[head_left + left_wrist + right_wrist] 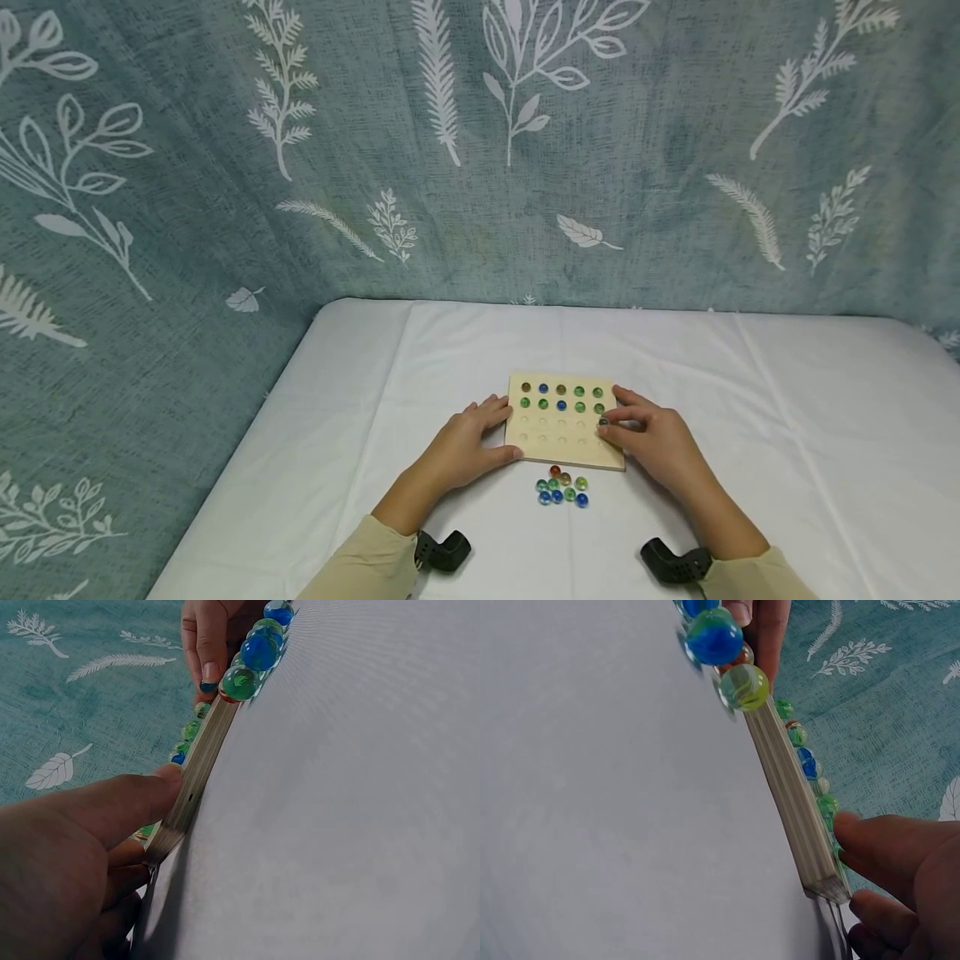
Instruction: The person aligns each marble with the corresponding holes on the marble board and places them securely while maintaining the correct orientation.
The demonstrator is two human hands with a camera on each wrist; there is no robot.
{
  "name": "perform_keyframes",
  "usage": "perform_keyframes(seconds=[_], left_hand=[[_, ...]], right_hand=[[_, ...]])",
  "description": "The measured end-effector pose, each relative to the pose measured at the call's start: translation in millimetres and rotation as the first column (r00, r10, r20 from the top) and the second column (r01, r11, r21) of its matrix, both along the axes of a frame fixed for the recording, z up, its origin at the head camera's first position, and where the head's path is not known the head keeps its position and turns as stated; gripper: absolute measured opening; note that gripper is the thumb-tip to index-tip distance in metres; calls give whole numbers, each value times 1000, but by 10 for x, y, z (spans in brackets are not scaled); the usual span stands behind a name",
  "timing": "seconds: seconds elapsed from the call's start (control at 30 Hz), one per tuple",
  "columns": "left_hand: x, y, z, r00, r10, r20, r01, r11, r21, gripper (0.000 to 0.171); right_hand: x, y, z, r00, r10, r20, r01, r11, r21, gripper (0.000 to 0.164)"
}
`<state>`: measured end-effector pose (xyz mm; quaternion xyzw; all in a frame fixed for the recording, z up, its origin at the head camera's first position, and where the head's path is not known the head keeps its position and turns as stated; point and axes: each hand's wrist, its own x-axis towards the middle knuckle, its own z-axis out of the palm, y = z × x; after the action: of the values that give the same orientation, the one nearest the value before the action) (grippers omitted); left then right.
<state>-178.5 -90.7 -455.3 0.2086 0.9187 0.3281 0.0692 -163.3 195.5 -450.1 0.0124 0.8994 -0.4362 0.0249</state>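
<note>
Marble (603, 422) is probably feeling light, hard, slippery; I'm pinching its sides with right fingers (627, 413), left fingers (491, 412) resting spread against the board (562, 452).

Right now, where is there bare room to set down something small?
The white cloth is bare left of the left hand, right of the right hand and beyond the board. It is crowded by the board's near edge, where loose marbles cluster.

Teal fabric (675, 100) beyond a white cloth (450, 350)
White sprigs (437, 75) pattern the fabric; creases (780, 411) run along the cloth.
</note>
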Motion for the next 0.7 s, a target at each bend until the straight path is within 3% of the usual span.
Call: perform_keyframes(seconds=[0.7], left_hand=[[9, -27, -26, 995, -57, -82, 55, 998, -26, 69]], right_hand=[[24, -19, -8, 999, 20, -43, -19, 1000, 18, 28]])
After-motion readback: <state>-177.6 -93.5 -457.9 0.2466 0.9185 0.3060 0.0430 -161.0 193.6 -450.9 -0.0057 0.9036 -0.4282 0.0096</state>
